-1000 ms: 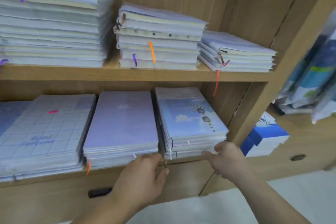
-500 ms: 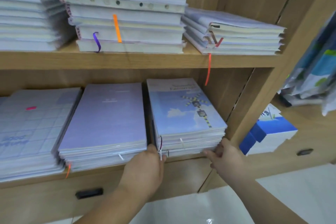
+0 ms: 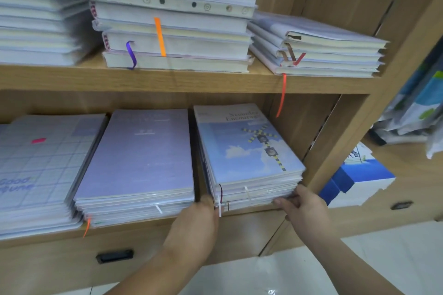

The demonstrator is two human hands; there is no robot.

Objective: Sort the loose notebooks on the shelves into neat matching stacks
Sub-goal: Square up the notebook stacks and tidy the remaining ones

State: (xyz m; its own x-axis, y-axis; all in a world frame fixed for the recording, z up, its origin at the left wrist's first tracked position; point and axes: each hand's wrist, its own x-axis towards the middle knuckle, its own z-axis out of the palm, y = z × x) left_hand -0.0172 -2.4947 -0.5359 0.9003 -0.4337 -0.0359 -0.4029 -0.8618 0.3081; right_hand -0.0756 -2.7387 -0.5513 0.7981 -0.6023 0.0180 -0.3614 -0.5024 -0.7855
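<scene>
On the lower shelf [image 3: 143, 227] stand three notebook stacks: a grid-pattern stack [image 3: 38, 167] at the left, a purple stack [image 3: 141, 158] in the middle and a sky-blue stack [image 3: 247, 151] at the right. My left hand [image 3: 199, 223] is at the sky-blue stack's front left corner, its fingertips tucked into the gap beside the stack. My right hand [image 3: 302, 206] grips the stack's front right corner, fingers curled under the lower notebooks. The upper shelf [image 3: 215, 79] carries three taller stacks of wrapped notebooks with ribbon bookmarks hanging out.
A wooden upright [image 3: 359, 132] closes the shelf bay on the right. Beyond it a blue and white box [image 3: 354, 179] lies on a lower ledge, with colourful packets [image 3: 417, 103] above. Below the shelf is a drawer with a black handle [image 3: 115, 255].
Both hands have closed in on the sky-blue stack: the left went from the shelf edge to its front left corner, the right to its front right corner. The view has moved closer.
</scene>
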